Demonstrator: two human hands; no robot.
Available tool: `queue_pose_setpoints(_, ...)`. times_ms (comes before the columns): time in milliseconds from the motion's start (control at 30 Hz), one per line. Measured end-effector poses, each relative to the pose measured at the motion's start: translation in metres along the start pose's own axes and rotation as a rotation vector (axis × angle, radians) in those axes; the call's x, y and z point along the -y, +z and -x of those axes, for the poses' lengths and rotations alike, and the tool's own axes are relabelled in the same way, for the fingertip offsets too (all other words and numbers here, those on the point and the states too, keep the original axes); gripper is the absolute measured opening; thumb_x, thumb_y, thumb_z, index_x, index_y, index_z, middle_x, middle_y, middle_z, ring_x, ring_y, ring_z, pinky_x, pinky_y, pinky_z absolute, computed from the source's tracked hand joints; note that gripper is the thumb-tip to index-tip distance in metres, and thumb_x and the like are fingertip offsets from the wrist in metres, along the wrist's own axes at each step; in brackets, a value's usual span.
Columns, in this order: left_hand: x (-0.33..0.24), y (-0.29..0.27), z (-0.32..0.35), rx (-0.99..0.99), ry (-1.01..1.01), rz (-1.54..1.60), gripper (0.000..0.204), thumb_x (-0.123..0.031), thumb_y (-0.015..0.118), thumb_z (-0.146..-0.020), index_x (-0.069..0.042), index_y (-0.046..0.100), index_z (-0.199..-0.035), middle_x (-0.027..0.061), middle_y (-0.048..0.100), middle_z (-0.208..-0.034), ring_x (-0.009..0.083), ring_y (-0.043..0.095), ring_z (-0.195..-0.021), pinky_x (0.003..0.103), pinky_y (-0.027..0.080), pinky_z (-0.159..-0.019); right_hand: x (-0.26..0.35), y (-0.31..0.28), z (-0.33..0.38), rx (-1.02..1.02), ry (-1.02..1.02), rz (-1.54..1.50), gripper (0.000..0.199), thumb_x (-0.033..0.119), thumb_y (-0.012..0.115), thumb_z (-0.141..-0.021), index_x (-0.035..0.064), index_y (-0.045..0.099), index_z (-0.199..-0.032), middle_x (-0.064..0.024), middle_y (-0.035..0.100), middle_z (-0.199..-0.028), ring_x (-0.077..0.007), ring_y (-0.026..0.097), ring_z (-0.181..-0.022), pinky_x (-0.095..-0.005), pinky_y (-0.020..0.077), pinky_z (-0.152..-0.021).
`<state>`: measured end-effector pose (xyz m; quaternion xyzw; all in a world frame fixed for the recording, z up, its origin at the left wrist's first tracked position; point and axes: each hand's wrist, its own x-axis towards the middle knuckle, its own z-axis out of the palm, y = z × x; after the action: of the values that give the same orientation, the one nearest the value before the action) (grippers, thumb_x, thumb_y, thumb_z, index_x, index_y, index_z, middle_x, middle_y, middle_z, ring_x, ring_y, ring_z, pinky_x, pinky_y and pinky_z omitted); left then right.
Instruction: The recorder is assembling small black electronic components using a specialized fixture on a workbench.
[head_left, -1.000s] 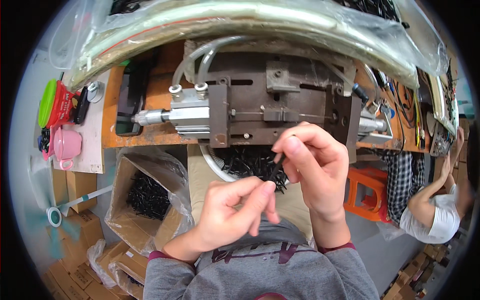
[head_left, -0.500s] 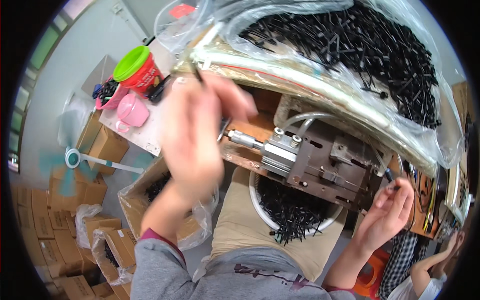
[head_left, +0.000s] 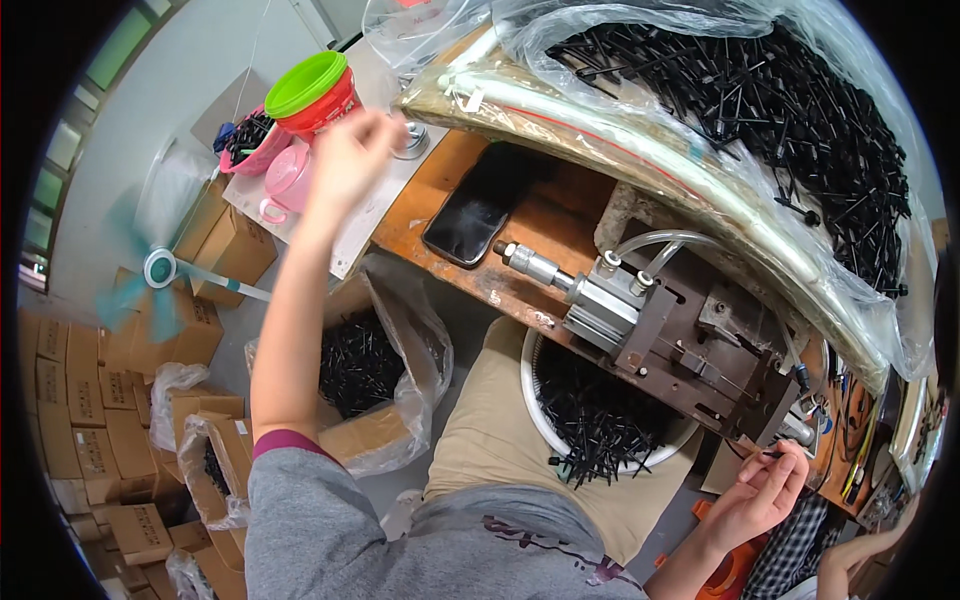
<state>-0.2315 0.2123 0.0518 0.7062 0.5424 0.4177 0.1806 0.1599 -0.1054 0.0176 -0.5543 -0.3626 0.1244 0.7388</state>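
Note:
My left hand [head_left: 355,160] is held out at the upper left, its fingers curled together, next to a red bucket [head_left: 320,100] with a green rim. Whatever may be in those fingers is hidden. At the lower right, my right hand [head_left: 765,490] pinches a small thin black part [head_left: 770,454] close to the right end of a metal clamping machine [head_left: 690,365]. A silver cylinder [head_left: 600,310] with air hoses forms the machine's left side. Beneath it, on my lap, a white basket [head_left: 540,400] holds many thin black rod-like parts [head_left: 605,420].
A plastic-lined tray [head_left: 600,140] heaped with black parts fills the upper right. On the wooden bench [head_left: 420,220] lies a black phone [head_left: 475,215]. A pink mug [head_left: 288,180], a fan [head_left: 160,268] and cartons [head_left: 115,440] stand left. Another person's arm [head_left: 865,550] shows at lower right.
My left hand has swung away from in front of the bench to beside the red bucket, uncovering the phone. My right hand sits slightly lower. The whole view has shifted.

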Motion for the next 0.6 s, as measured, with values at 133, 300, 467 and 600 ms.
queue_pose_setpoints(133, 0.027, 0.057, 0.026, 0.008, 0.368, -0.392, 0.023, -0.010, 0.061, -0.088, 0.000, 0.064, -0.109, 0.0182, 0.063, -0.104, 0.0361, 0.057, -0.102, 0.043, 0.045, -0.091, 0.000, 0.009, 0.007, 0.000, 0.024, -0.021, 0.017, 0.013, 0.049, -0.102, -0.0019, 0.056, -0.102, -0.0095, 0.056, -0.096, -0.0063, 0.046, -0.058, -0.0168, 0.0355, -0.049)
queue_pose_setpoints(300, 0.035, 0.128, -0.032, -0.148, 0.536, -0.291, 0.030, -0.010, 0.059, -0.088, 0.001, 0.061, -0.115, 0.0253, 0.061, -0.113, 0.0432, 0.054, -0.111, 0.048, 0.042, -0.097, 0.016, 0.013, 0.010, -0.006, -0.077, 0.033, 0.015, 0.011, 0.050, -0.100, -0.0027, 0.056, -0.101, -0.0090, 0.051, -0.092, -0.0075, 0.044, -0.057, -0.0166, 0.0351, -0.049)
queue_pose_setpoints(467, 0.273, 0.088, -0.152, -0.041, 0.616, -0.720, 0.053, -0.038, 0.044, -0.101, -0.009, 0.037, -0.145, 0.0147, 0.037, -0.150, 0.0290, 0.032, -0.140, 0.041, 0.024, -0.118, 0.029, -0.001, 0.000, 0.102, -0.165, -0.011, 0.013, 0.011, 0.054, -0.096, -0.0013, 0.056, -0.099, -0.0069, 0.048, -0.085, -0.0100, 0.044, -0.060, -0.0175, 0.0349, -0.049)
queue_pose_setpoints(600, 0.284, 0.165, -0.189, 0.005, 0.529, -0.272, 0.056, -0.035, 0.050, -0.099, -0.010, 0.033, -0.147, 0.0135, 0.037, -0.149, 0.0290, 0.034, -0.138, 0.041, 0.029, -0.116, 0.038, -0.024, 0.009, 0.016, -0.164, 0.157, 0.012, 0.010, 0.058, -0.093, -0.0008, 0.057, -0.098, -0.0063, 0.049, -0.081, -0.0099, 0.045, -0.061, -0.0179, 0.0348, -0.049)
